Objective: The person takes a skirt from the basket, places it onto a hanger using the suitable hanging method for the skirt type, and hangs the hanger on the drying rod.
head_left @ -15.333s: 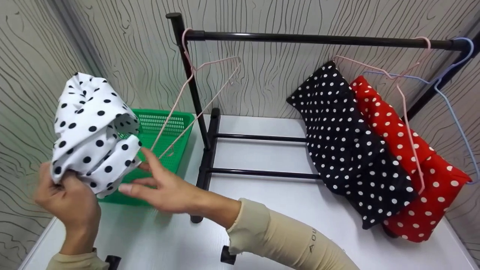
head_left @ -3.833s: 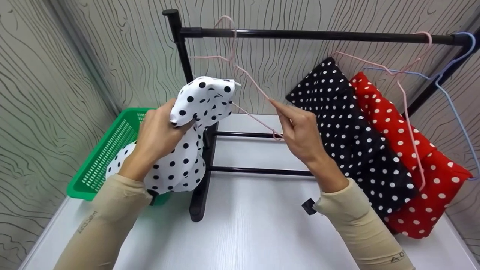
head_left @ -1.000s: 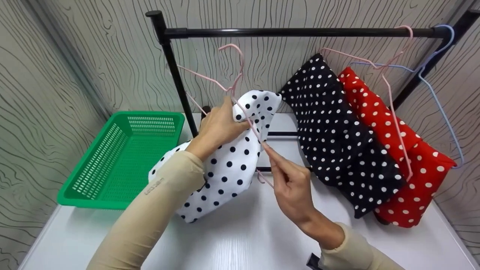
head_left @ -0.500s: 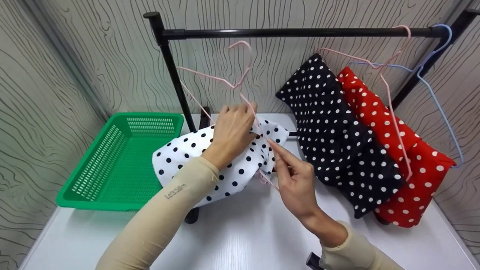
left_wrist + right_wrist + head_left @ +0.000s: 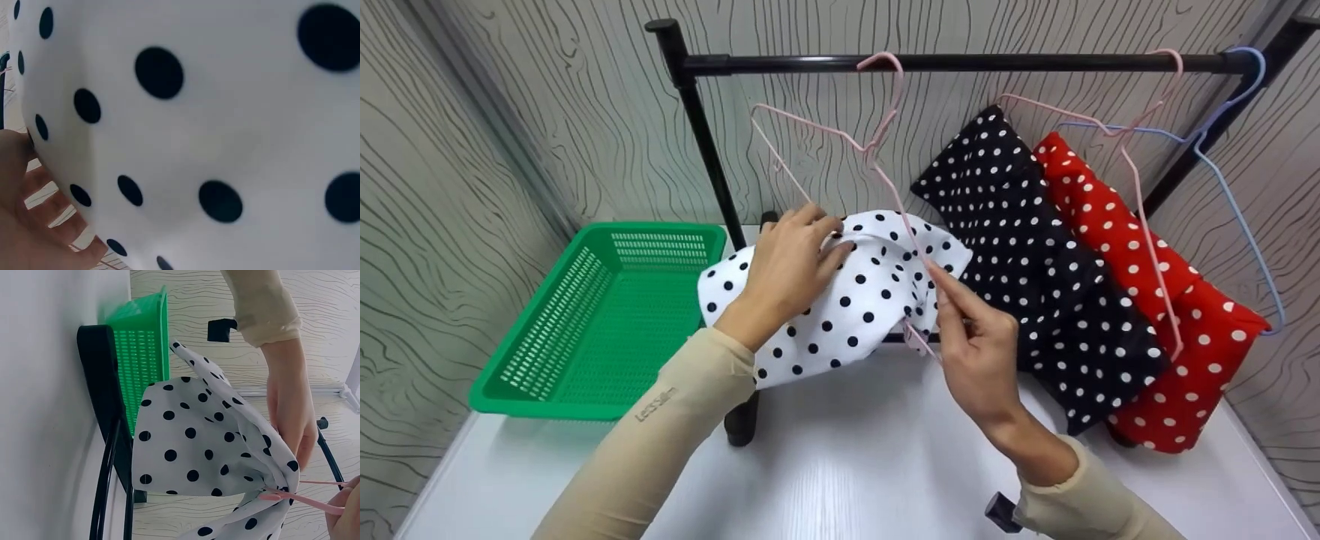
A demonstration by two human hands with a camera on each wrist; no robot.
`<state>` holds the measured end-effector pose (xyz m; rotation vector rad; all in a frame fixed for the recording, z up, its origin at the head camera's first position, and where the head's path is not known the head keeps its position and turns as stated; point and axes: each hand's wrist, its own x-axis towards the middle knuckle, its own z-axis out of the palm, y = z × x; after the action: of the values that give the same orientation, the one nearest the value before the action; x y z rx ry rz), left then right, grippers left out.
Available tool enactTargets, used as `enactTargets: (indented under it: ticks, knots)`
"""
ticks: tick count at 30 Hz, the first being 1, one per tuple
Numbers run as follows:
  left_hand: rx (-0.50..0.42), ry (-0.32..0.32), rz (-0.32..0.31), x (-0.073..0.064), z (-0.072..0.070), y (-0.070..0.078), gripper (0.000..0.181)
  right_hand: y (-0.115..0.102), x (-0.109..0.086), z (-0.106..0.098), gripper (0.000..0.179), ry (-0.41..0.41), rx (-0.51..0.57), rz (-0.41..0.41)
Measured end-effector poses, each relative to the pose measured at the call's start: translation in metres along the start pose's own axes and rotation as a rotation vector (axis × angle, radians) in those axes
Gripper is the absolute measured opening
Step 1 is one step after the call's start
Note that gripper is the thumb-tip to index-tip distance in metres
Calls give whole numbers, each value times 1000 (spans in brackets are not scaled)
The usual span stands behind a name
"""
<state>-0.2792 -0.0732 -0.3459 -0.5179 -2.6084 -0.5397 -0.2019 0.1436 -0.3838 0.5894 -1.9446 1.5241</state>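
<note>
A white cloth with black dots (image 5: 840, 315) is draped over the lower bar of a pink hanger (image 5: 810, 124). My left hand (image 5: 791, 262) grips a fold of the cloth between thumb and fingers; in the left wrist view the cloth (image 5: 185, 135) fills most of the picture beside spread fingers (image 5: 53, 211). My right hand (image 5: 979, 352) pinches the hanger's right arm near its lower corner. In the right wrist view, the hanger's pink end (image 5: 298, 499) pokes out of the cloth folds. The hanger's hook overlaps the black rail (image 5: 780, 65) in the head view.
A green basket (image 5: 484, 390) stands at the left on the white surface (image 5: 840, 480). On the rack's right side, a black dotted cloth (image 5: 1035, 285) and a red dotted cloth (image 5: 1222, 360) hang on a pink hanger (image 5: 1140, 210) and a blue hanger (image 5: 1237, 195).
Earlier, my left hand held the cloth over the basket; later it passed the cloth through the hanger. Over the last second, hanger, cloth and right hand moved right; the hook rose to rail height.
</note>
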Motion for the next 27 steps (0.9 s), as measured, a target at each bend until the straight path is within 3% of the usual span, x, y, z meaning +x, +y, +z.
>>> enactTargets:
  ticks: [3,8,11,15,17,19,23,27]
  knots:
    - [-29,25,23,-2,4,-2,21,1,0,-1,39,-1,-7,-4]
    - [50,99,275,-8,13,4,14,3,2,-2,38,-1,-16,-12]
    - [135,67,386,-16,14,11,33,3,4,-3,37,0,-22,-20]
    - [325,-52,407,-30,14,23,87,4,6,-6,38,4,-43,-23]
    - [426,-81,413,-36,18,29,87,5,6,-7,38,5,-53,-25]
    - [483,-67,418,-39,21,32,73,6,6,-7,37,6,-59,-30]
    - [421,-32,406,-39,22,32,41,10,6,-7,35,10,-73,-37]
    - [229,-151,363,-35,13,28,41,15,4,-7,35,21,-86,-37]
